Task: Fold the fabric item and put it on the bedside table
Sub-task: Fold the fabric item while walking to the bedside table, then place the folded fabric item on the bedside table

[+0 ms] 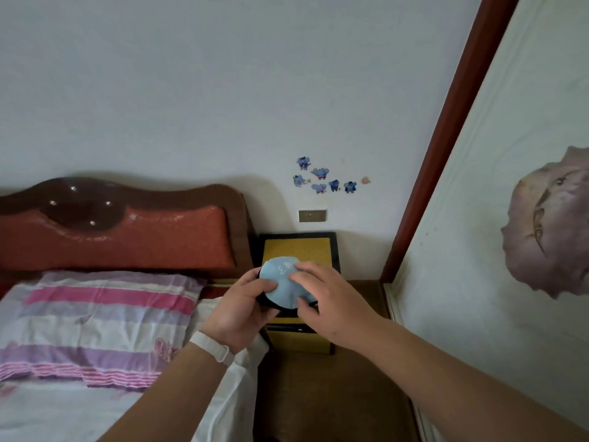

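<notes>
Two hands are holding one small fabric bundle [282, 283] here, pale blue on top with a dark layer peeking out underneath, and it's sitting up in the air right over the front part of the bedside table [298, 248]. Can't tell if it's touching the yellow top yet, looks more like it's hovering.

The left hand [240, 309] is gripping the bundle from the left side, thumb pressing on the blue face and fingers wrapping under. The right hand [325, 293] is lying across the top right of it, fingers spreading over the blue part, so both hands are clamping on the same thing and almost touching each other.

What could go wrong, my guess: the fold is only staying together because both hands are squeezing it. If they're letting go before it's sitting flat on the table, the dark layer is probably springing open and the whole thing is unfolding. Also it's hanging near the front edge, not the middle, so setting it down there is risking it sliding off onto the floor [334, 393] or into the gap by the bed [95, 314]. The table top looks slick too, which isn't helping.

The white wristband [212, 346] on the left wrist is hanging clear of the bedding, so no snag worry there.
</notes>
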